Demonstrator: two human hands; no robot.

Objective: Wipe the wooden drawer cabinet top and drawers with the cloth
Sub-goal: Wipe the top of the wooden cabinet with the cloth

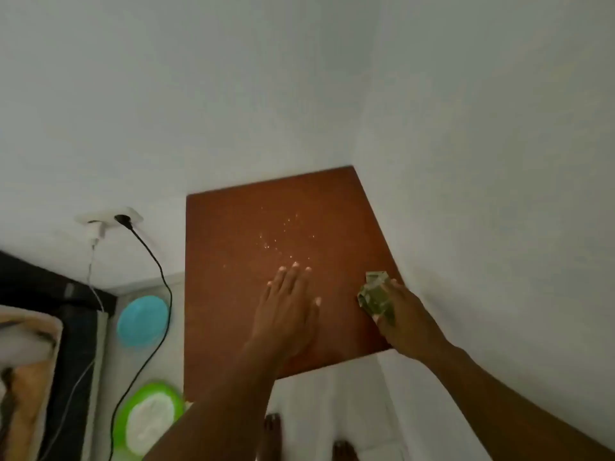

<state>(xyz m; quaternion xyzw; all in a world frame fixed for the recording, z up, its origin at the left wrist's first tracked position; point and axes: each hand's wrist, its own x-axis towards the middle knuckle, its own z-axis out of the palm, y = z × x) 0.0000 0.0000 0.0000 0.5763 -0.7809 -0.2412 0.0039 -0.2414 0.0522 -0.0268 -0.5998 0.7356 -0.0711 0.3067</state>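
1. We note the left hand (pixel 289 307) palm down, fingers straight and close together, forearm reaching in from bottom centre.
2. We note the right hand (pixel 402 314) curled, gripping a folded cloth (pixel 374 294) between thumb and fingers, forearm entering from lower right.

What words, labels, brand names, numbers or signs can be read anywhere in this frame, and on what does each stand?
None can be read.
The cabinet top shows only pale specks.
The cloth gripped by the right hand has a green pattern but no lettering.
The wall socket, the blue round thing and the green-rimmed round thing show no marking, though all are blurred.
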